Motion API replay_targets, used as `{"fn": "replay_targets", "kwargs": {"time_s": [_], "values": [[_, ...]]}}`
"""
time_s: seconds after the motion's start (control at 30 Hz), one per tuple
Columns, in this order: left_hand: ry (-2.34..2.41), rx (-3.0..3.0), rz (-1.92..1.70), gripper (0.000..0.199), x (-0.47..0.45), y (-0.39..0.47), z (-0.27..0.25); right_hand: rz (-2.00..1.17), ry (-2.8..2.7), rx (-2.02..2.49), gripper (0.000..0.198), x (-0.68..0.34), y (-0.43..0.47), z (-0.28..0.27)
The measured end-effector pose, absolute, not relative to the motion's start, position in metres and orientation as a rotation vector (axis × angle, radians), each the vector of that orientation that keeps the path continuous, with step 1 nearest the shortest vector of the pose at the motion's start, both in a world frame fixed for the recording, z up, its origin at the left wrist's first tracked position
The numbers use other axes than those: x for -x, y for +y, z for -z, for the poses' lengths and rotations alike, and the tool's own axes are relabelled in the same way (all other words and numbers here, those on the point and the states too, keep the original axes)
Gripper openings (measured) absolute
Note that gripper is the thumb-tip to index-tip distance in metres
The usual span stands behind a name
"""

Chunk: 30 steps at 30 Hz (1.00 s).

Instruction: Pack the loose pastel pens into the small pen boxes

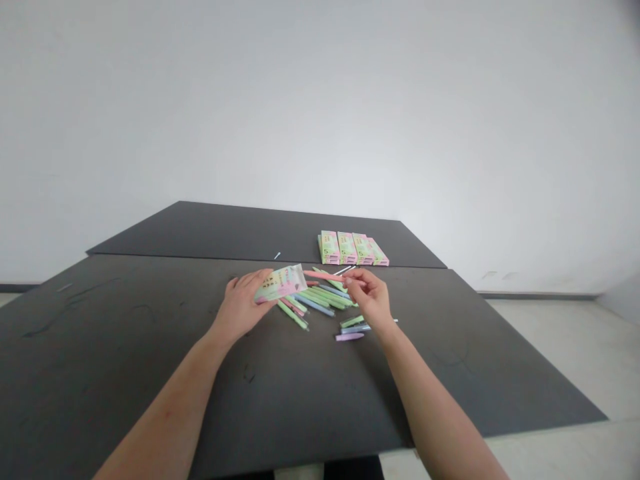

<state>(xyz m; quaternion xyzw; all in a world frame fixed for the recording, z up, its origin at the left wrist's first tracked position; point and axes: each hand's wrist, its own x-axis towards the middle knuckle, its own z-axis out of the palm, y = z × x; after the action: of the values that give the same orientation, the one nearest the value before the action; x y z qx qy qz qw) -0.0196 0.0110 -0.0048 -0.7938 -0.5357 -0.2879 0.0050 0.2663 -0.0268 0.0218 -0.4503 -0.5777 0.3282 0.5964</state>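
My left hand (245, 301) is closed around a small pastel pink-and-green box (281, 283), tilted with its whitish end toward the right. Between the fingers of my right hand (369, 293) is a pink pen (325, 275), whose tip points left and reaches the box's end. Whether the tip is inside the box I cannot tell. Beneath both hands lies a loose pile of green, blue and pink pens (320, 298). Just below my right hand are a green pen, a blue pen and a purple pen piece (349, 337).
Several pastel boxes (346, 248) stand grouped toward the back right of the dark table (280, 400). A small pale stick (277, 255) lies near the seam between the table's two parts. A white wall (320, 107) rises behind.
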Motion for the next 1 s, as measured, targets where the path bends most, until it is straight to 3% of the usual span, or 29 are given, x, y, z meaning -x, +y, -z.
{"fn": "replay_targets", "kwargs": {"time_s": [0.3, 1.0], "values": [[-1.620, 2.517, 0.832, 0.053, 0.017, 0.008, 0.004, -0.603, -1.595, 1.092, 0.017, -0.263, -0.032, -0.024], [-1.533, 2.603, 0.792, 0.053, 0.014, 0.006, 0.003, -0.831, -1.608, 1.089, 0.020, -0.259, -0.024, -0.013]]}}
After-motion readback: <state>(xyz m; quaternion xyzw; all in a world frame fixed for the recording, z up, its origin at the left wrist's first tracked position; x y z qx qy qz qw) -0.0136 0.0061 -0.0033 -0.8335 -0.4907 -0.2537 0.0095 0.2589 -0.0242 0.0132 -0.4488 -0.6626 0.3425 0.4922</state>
